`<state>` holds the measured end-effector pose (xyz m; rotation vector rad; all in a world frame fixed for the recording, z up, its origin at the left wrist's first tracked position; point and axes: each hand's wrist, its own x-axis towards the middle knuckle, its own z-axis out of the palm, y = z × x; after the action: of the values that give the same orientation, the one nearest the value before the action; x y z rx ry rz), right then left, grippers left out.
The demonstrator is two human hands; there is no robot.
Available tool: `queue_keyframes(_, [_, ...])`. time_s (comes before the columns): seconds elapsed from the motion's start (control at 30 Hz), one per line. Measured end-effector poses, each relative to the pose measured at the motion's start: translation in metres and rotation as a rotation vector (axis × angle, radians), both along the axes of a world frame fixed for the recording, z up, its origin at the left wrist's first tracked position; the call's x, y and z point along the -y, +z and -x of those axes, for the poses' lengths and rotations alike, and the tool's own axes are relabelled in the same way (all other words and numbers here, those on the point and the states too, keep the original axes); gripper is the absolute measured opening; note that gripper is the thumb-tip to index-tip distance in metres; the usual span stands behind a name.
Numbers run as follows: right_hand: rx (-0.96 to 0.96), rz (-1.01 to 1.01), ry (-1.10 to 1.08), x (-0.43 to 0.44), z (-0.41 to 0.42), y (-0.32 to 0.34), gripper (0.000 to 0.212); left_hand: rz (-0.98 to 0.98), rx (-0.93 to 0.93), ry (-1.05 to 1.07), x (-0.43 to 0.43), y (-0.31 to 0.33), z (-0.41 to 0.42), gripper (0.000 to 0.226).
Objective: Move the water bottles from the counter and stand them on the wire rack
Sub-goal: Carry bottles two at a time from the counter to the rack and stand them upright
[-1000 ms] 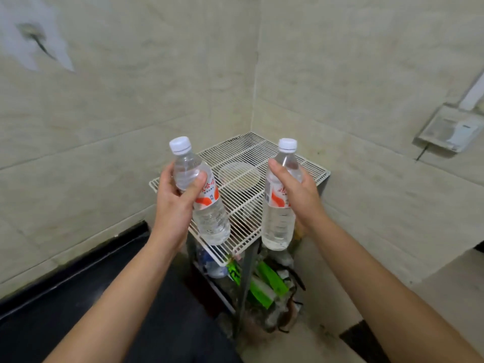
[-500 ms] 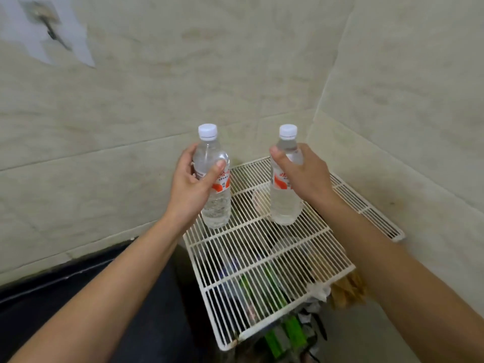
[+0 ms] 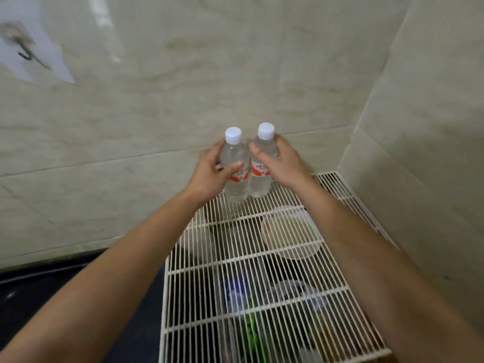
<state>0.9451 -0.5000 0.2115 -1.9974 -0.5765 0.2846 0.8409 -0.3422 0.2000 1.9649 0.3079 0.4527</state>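
Observation:
Two clear water bottles with white caps and red-and-white labels stand upright side by side at the far edge of the white wire rack (image 3: 262,273), close to the back wall. My left hand (image 3: 209,176) is wrapped around the left bottle (image 3: 235,184). My right hand (image 3: 281,163) grips the right bottle (image 3: 260,179). The bottles touch or nearly touch each other. Their bases rest on or just above the rack wires; I cannot tell which.
Tiled walls close the rack in behind and on the right. A round translucent lid (image 3: 290,234) shows at the rack's middle right. Bottles and green items (image 3: 251,326) lie below the wires. A black counter (image 3: 52,289) lies at the left.
Both hands have carried the bottles farther back over the rack and brought them together near the back wall. The camera has moved closer and looks down on the rack.

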Motion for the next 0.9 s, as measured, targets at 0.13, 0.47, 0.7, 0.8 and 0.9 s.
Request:
queue_keyframes(0.13, [0.012,0.075,0.084,0.000,-0.016,0.001,0.087,0.008,0.053,0.067,0.000,0.000,-0.006,0.051])
queue_keyframes(0.47, [-0.049,0.006,0.002,-0.009,-0.010,-0.018,0.082,0.051,-0.001,0.163,-0.004,-0.009,-0.008,0.069])
queue_keyframes(0.7, [-0.020,0.061,-0.048,-0.015,-0.003,-0.022,0.083,0.190,0.010,0.185,-0.008,-0.015,-0.002,0.052])
queue_keyframes(0.8, [-0.041,0.061,-0.067,-0.014,-0.002,-0.021,0.077,0.195,0.024,0.176,-0.008,-0.017,-0.003,0.056])
queue_keyframes(0.9, [-0.052,0.070,-0.079,-0.014,0.003,-0.016,0.077,0.213,0.024,0.186,-0.003,-0.016,-0.003,0.056])
